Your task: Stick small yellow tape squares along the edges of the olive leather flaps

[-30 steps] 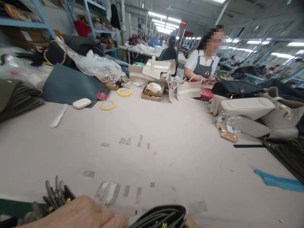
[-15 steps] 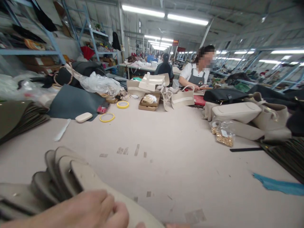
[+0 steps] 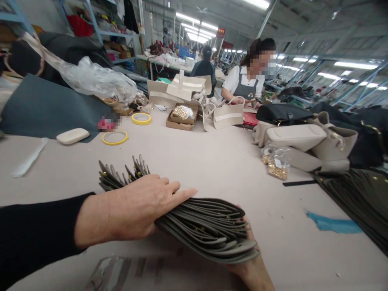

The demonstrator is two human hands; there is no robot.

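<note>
Both hands on the stack [image 3: 209, 226] of dark, thin pieces with small gold fittings, low in the middle of the view, over the near part of the table [image 3: 212, 161]. Stack runs slantwise: one end fans out up and to the left, the other, rounded and layered, points right. Cannot tell whether its underside touches the table

Left hand [image 3: 141, 208]: black sleeve, comes in from the left, lies across the middle of the stack. Fingers grasp it from above, index stretched out toward the right end; thumb hidden. Right hand [image 3: 250, 266]: at the right end, fingers wrapped around the far edge, palm under and beside it, grasping; most fingers hidden by the layers

Patches of tape [image 3: 110, 270] on the table below and left of the stack. Farther off, left to right: white strip [image 3: 30, 157], dark sheet [image 3: 54, 107], pale oval piece [image 3: 72, 136] at the sheet's near edge, two yellow-edged rolls [image 3: 115, 143], open box [image 3: 178, 125] with gold items

Right side: beige bag [image 3: 298, 135], clear packets [image 3: 277, 167] of gold parts just in front, black strip [image 3: 300, 183], blue scrap [image 3: 335, 224], second pile [image 3: 357, 198] of dark pieces near the edge of view. Across the table, a person [image 3: 245, 85] in a white shirt and grey apron, hands partly hidden behind the goods
</note>
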